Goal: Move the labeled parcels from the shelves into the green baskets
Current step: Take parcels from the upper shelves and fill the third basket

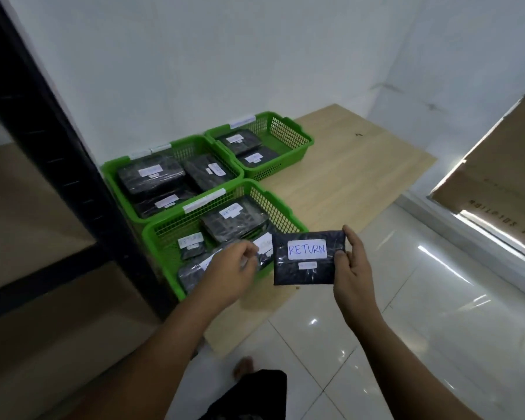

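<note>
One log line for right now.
right hand: pinches RETURN parcel | left hand: over near green basket, grasp unclear

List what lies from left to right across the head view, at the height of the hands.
black shelf post → left hand → RETURN parcel → right hand → cardboard box. The green baskets are left out, since the left hand overlaps them.

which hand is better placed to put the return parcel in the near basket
Right. The right hand holds the RETURN parcel by its edge, just beside the nearest green basket. The left hand is over that basket and not touching this parcel.
</note>
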